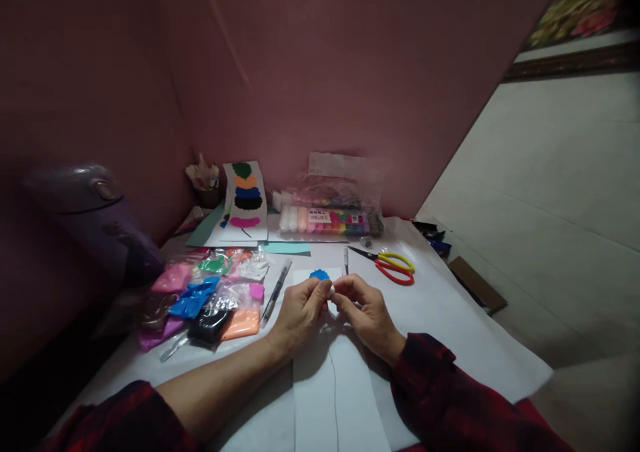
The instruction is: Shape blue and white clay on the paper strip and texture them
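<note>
My left hand (300, 311) and my right hand (364, 307) meet over a white paper strip (320, 399). Between their fingertips is a small white lump (331, 291), pinched from both sides. Just beyond the fingers, a blue textured patch (319, 275) lies at the top of the strip, partly covered by my left hand. A thin dark line runs down the strip below my hands.
Colored clay packets (210, 299) and a pen (276, 293) lie left. Scissors (395, 267) with red and yellow handles rest right. Behind are a patterned card (247, 202), a clay pack (325, 221) and a purple bottle (95, 225).
</note>
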Demonstrator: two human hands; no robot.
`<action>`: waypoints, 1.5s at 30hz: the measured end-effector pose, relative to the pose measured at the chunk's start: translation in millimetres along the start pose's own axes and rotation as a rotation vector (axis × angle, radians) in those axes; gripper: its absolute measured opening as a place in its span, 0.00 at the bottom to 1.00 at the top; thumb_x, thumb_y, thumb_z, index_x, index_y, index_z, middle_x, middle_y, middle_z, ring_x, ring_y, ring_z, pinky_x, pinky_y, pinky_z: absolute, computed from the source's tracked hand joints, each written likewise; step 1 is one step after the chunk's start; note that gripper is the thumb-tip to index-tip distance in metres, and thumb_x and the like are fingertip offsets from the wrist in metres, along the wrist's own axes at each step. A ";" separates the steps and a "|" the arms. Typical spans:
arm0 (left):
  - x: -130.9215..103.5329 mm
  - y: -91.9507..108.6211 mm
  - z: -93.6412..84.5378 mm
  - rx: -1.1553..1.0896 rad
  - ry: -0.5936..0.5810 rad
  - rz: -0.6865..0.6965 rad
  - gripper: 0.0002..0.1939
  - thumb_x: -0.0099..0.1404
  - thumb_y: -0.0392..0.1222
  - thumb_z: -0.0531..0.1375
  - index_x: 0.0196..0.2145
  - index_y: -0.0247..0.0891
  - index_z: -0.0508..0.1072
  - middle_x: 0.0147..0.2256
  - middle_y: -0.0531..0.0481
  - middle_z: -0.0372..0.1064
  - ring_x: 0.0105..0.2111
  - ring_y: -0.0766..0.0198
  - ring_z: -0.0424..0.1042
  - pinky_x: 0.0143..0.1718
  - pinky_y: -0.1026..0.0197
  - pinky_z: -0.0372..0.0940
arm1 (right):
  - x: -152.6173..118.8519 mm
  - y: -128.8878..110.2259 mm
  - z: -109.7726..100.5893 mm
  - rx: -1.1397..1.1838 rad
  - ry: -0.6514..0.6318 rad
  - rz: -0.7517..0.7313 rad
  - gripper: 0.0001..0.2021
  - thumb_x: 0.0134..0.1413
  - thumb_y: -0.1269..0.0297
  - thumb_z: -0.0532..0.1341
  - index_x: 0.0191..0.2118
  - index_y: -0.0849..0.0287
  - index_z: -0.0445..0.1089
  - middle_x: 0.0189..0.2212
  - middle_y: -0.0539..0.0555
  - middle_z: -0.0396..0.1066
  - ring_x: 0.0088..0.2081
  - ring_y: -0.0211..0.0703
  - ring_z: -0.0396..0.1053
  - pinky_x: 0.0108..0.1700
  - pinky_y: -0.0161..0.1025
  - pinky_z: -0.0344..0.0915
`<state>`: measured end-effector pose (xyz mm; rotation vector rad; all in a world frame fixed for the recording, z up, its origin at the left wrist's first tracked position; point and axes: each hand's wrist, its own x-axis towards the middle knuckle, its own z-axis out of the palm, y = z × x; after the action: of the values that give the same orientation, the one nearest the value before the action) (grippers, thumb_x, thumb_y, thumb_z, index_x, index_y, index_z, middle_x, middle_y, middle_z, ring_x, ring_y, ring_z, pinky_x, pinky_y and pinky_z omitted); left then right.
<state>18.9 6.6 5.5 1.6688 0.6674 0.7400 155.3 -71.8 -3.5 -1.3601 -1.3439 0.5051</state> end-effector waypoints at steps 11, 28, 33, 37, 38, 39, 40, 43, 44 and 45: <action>-0.1 -0.9 -0.2 -0.072 0.066 -0.004 0.27 0.65 0.63 0.52 0.24 0.35 0.67 0.20 0.54 0.60 0.21 0.71 0.60 0.24 0.66 0.56 | 0.8 1.0 0.8 -0.028 0.073 -0.048 0.07 0.59 0.60 0.62 0.36 0.58 0.70 0.28 0.49 0.68 0.24 0.33 0.62 0.25 0.34 0.60; 7.5 -9.9 -1.1 -0.220 0.364 -0.073 0.20 0.68 0.58 0.50 0.36 0.37 0.67 0.28 0.54 0.62 0.23 0.71 0.59 0.22 0.67 0.55 | -1.6 3.2 1.9 -0.438 -0.091 -0.242 0.05 0.57 0.72 0.60 0.38 0.57 0.72 0.37 0.54 0.69 0.38 0.42 0.70 0.38 0.38 0.66; 7.9 -11.4 0.1 -0.210 0.356 -0.071 0.20 0.68 0.58 0.50 0.36 0.37 0.67 0.28 0.54 0.63 0.23 0.71 0.59 0.22 0.67 0.55 | -1.0 5.0 1.6 -0.488 -0.090 -0.245 0.05 0.58 0.72 0.60 0.38 0.57 0.73 0.37 0.55 0.70 0.38 0.43 0.70 0.39 0.39 0.66; 8.1 -11.4 0.1 -0.193 0.356 -0.084 0.19 0.68 0.57 0.50 0.35 0.37 0.67 0.28 0.52 0.64 0.24 0.69 0.61 0.23 0.66 0.56 | -0.8 5.9 2.6 -0.507 -0.096 -0.256 0.07 0.59 0.71 0.60 0.40 0.57 0.75 0.36 0.55 0.70 0.38 0.44 0.70 0.39 0.40 0.67; 8.1 -11.4 0.0 -0.189 0.354 -0.084 0.19 0.68 0.56 0.50 0.35 0.37 0.67 0.28 0.52 0.64 0.24 0.69 0.61 0.23 0.66 0.56 | -0.9 6.0 2.7 -0.511 -0.101 -0.259 0.08 0.59 0.71 0.59 0.41 0.57 0.75 0.36 0.55 0.71 0.38 0.44 0.70 0.39 0.40 0.67; 7.9 -11.4 0.0 -0.188 0.353 -0.082 0.19 0.68 0.56 0.51 0.34 0.37 0.67 0.28 0.52 0.64 0.25 0.69 0.62 0.23 0.66 0.56 | -1.0 5.9 2.7 -0.515 -0.108 -0.263 0.09 0.60 0.71 0.59 0.41 0.57 0.76 0.36 0.55 0.71 0.38 0.44 0.70 0.39 0.40 0.68; 7.6 -11.4 0.0 -0.188 0.351 -0.080 0.18 0.67 0.56 0.51 0.34 0.37 0.67 0.28 0.52 0.64 0.25 0.69 0.62 0.23 0.66 0.56 | -1.1 5.7 2.7 -0.518 -0.114 -0.268 0.09 0.60 0.71 0.59 0.41 0.56 0.76 0.35 0.55 0.71 0.38 0.44 0.70 0.39 0.40 0.68; 6.7 -11.1 -0.1 -0.199 0.344 -0.075 0.17 0.67 0.55 0.52 0.32 0.37 0.67 0.27 0.52 0.64 0.24 0.69 0.62 0.23 0.66 0.56 | -1.1 4.3 1.9 -0.507 -0.124 -0.292 0.11 0.61 0.71 0.57 0.43 0.55 0.77 0.34 0.55 0.71 0.37 0.43 0.70 0.38 0.40 0.69; 6.4 -10.9 -0.2 -0.202 0.342 -0.073 0.17 0.67 0.54 0.52 0.32 0.37 0.67 0.27 0.52 0.64 0.24 0.69 0.62 0.23 0.66 0.56 | -0.9 3.8 1.5 -0.498 -0.120 -0.305 0.12 0.62 0.72 0.57 0.44 0.55 0.76 0.34 0.55 0.71 0.37 0.43 0.70 0.38 0.40 0.69; 6.2 -10.8 -0.2 -0.203 0.341 -0.071 0.17 0.67 0.54 0.52 0.32 0.37 0.67 0.27 0.52 0.63 0.24 0.69 0.62 0.23 0.66 0.56 | -0.8 3.4 0.9 -0.487 -0.110 -0.322 0.13 0.62 0.73 0.56 0.46 0.55 0.75 0.35 0.55 0.71 0.37 0.43 0.70 0.38 0.40 0.69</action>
<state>22.2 13.5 -4.2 1.3398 0.8544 1.0188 155.7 -71.4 -7.0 -1.4725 -1.8165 0.0293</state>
